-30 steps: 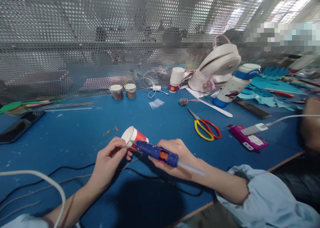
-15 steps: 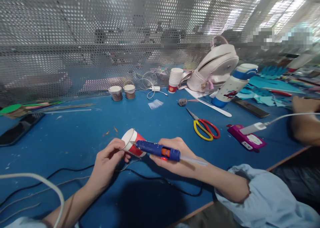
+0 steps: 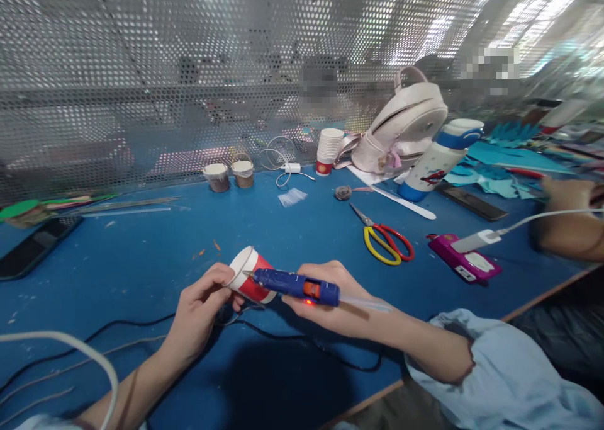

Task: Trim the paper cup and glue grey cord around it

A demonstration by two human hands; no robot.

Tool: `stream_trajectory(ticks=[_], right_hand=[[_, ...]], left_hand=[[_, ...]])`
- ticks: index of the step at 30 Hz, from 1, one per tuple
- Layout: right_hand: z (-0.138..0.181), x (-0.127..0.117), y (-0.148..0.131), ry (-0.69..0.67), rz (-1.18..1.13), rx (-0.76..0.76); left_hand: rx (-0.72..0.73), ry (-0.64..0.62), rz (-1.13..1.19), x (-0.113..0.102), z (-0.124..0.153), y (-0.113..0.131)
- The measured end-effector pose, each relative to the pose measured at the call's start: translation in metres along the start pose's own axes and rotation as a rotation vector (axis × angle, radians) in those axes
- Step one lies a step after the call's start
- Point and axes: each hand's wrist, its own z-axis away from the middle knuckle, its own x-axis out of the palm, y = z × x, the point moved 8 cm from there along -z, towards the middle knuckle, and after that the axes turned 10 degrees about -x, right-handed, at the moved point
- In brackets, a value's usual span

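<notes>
My left hand [image 3: 202,307] pinches the rim of a red and white paper cup [image 3: 255,263], which lies tipped on its side with its mouth toward the left. A thin wire or cord runs along the rim by my fingers. In my right hand [image 3: 325,310] is a blue hot glue gun [image 3: 283,281], its red light lit and a clear glue stick [image 3: 365,303] poking out of the back. The metal nozzle points left, at the cup's side near the rim; whether it touches cannot be made out.
Scissors [image 3: 384,238], a purple power socket [image 3: 465,257] and a bottle [image 3: 438,159] stand or lie to the right. Stacked paper cups [image 3: 329,150], a backpack [image 3: 401,128] and two small tubs [image 3: 217,177] line the mesh wall. A phone [image 3: 38,244] lies left; another person's arm [image 3: 569,222] rests far right.
The glue gun's nozzle has shifted slightly left and down against the cup's side. The other person's arm at the far right has moved a little left. Both my grips stay the same.
</notes>
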Motion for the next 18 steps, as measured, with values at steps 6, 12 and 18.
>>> stream_trajectory(ticks=[6, 12, 18], right_hand=[[-0.001, -0.009, 0.018, 0.052, -0.025, 0.15], [0.0, -0.004, 0.012, 0.045, -0.01, 0.093], [0.005, 0.008, -0.005, 0.028, 0.097, -0.171]], left_hand=[[0.008, -0.011, 0.01, 0.002, -0.001, 0.002], [-0.015, 0.018, 0.011, 0.0, -0.001, -0.002], [-0.02, 0.029, 0.001, 0.0, -0.001, -0.004]])
